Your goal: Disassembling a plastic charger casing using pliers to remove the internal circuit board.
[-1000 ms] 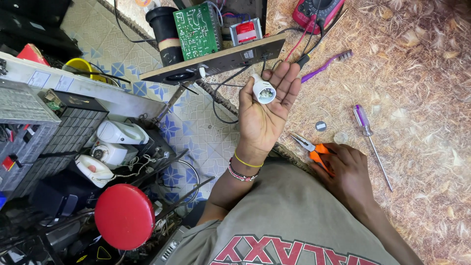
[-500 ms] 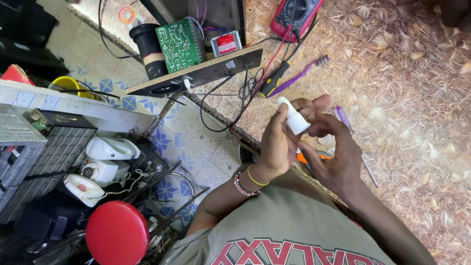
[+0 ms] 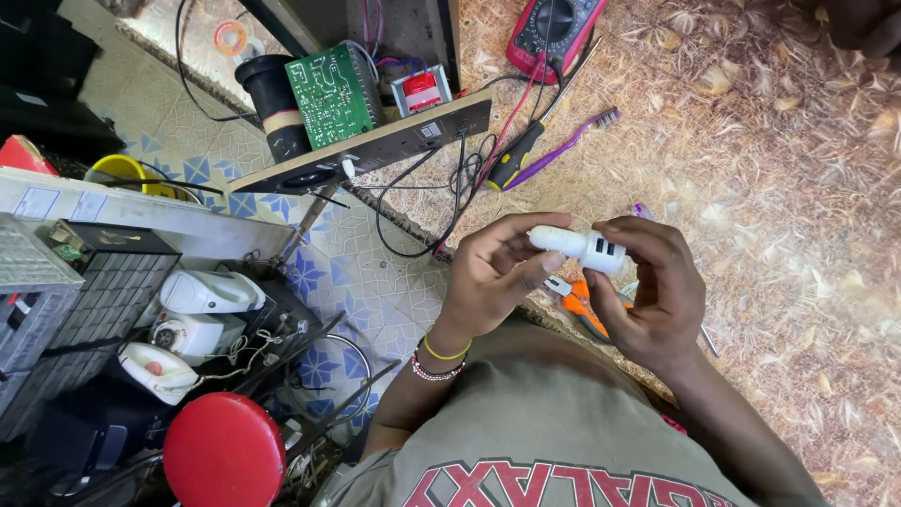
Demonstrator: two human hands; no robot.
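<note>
We hold a small white charger (image 3: 579, 248) between both hands above the near edge of the patterned worktop (image 3: 798, 188): our left hand (image 3: 493, 272) pinches its narrow end in closed fingers, and our right hand (image 3: 652, 286) grips the wider end, where two dark slots face us. Orange-handled pliers (image 3: 579, 299) lie just beneath. Farther off we see a screwdriver (image 3: 517, 155), a purple toothbrush (image 3: 572, 141), a red meter (image 3: 554, 33) and a green circuit board (image 3: 331, 94). A red stool (image 3: 223, 451) stands near left.
</note>
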